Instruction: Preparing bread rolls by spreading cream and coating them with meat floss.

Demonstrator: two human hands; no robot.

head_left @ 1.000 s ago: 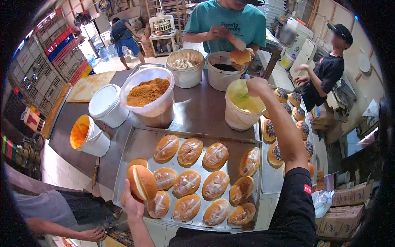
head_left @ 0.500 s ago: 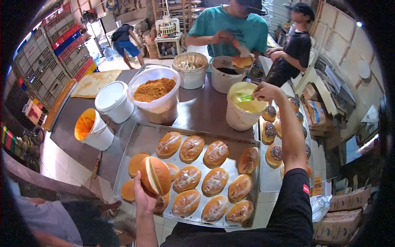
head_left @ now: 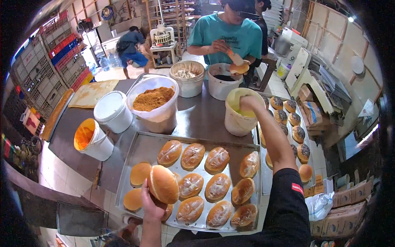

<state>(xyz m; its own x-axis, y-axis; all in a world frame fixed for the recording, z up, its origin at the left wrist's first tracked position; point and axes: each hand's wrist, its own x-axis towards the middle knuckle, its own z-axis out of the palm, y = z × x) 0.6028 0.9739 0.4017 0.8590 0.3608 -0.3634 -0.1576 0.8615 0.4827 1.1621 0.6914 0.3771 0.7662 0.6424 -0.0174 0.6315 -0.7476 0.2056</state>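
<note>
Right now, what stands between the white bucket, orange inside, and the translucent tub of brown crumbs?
The head view shows a round white lidded bucket there.

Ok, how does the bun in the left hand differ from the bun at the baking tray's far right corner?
The held bun is raised and tipped in the left hand; the corner bun lies on the baking tray. The held bun's visible crust is plain, the corner bun's streaked whitish. Both are golden-brown.

Right hand point(head_left: 250, 103): fingers hidden inside white bucket point(head_left: 238, 123); left hand point(head_left: 151, 207) partly behind bun point(head_left: 163, 184)
</note>
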